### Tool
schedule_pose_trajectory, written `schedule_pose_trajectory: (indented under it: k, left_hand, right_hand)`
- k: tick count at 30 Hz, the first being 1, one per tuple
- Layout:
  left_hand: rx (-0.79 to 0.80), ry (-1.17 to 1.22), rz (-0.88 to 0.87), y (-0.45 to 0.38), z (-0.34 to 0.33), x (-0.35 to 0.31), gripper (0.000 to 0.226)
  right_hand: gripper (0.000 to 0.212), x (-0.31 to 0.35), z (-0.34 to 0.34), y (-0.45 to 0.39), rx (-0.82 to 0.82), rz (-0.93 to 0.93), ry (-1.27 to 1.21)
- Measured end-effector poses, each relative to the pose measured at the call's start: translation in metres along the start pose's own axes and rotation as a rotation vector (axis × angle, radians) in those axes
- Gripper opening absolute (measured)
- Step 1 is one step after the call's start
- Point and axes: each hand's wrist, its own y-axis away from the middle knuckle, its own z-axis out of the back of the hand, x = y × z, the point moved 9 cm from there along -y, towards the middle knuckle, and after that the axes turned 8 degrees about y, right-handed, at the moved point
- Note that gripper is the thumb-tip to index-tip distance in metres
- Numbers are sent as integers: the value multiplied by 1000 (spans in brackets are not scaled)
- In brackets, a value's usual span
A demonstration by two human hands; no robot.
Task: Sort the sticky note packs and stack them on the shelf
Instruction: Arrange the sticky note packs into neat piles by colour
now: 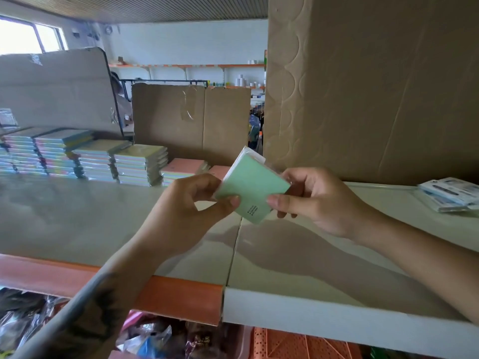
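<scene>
Holding a green sticky note pack [252, 185] above the shelf [77, 216], you had both hands on it: your left hand [191, 206] pinched its near left edge between thumb and fingers, and your right hand [311, 200] gripped its right side, thumb on the face. The pack sat tilted in the air, still in its clear wrapper, well short of the stacks. Behind it, along the back of the shelf, several stacks of packs [77, 156] already stood in a row, tallest at the left and stepping down to the right. A low pink-topped stack [184, 168] ended the row, with another pink pack [220, 171] just beside it, partly hidden by your left hand. So a good part of the sorting looked done, but this pack was not yet placed, and I could not tell how many were left. A big cardboard box [375, 86] stood at the right, with some wrapped blue-and-white packets [451, 194] near it.
</scene>
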Motion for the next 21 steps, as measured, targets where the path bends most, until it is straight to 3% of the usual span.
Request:
schedule_pose_trajectory:
  k: [3, 6, 9, 11, 13, 17, 21]
  left_hand:
    - [10, 64, -5, -2, -1, 2, 26]
    - [3, 136, 15, -4, 1, 4, 35]
    - [19, 148, 2, -4, -2, 0, 32]
    - [45, 154, 14, -3, -7, -1, 31]
    - [85, 178, 22, -3, -11, -1, 40]
    - [154, 163, 34, -2, -18, 2, 79]
    - [134, -26, 37, 3, -20, 5, 59]
  right_hand:
    - [24, -11, -4, -1, 12, -71, 45]
    - [50, -19, 5, -1, -100, -83, 196]
    - [72, 4, 14, 6, -184, 112, 470]
    - [81, 23, 1, 13, -117, 296, 693]
    - [78, 31, -13, 15, -50, 384, 845]
    - [66, 35, -20, 13, -69, 444, 926]
    - [66, 31, -6, 10, -48, 409, 895]
